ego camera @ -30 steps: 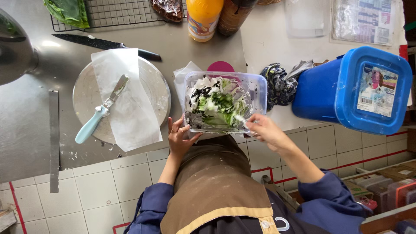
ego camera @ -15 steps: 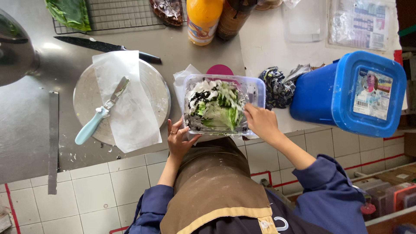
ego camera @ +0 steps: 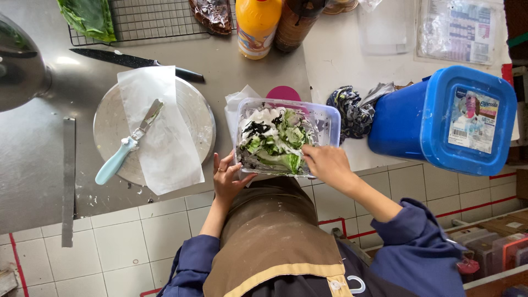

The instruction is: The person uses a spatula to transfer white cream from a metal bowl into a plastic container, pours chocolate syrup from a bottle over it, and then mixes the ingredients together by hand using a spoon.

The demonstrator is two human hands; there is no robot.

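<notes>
A clear rectangular plastic container point(ego camera: 324, 118) sits at the counter's front edge, filled with white cream, green leafy pieces and black bits point(ego camera: 272, 140). My left hand point(ego camera: 226, 179) rests against its near left corner, fingers spread along the wall. My right hand point(ego camera: 327, 165) sits over the container's near right corner, with fingertips on the rim or just inside; what they pinch is hidden.
Left of it a round metal turntable point(ego camera: 192, 110) carries parchment paper point(ego camera: 165, 148) and a light-blue-handled spatula point(ego camera: 124, 148). A black knife point(ego camera: 132, 61), wire rack point(ego camera: 154, 19), orange bottle point(ego camera: 256, 25), dark bottle point(ego camera: 294, 25), patterned cloth point(ego camera: 349, 110) and blue lidded tub point(ego camera: 451, 118) surround it.
My right hand slid from the container's right side onto its near right corner. My left hand stayed at the left corner; the container barely moved.
</notes>
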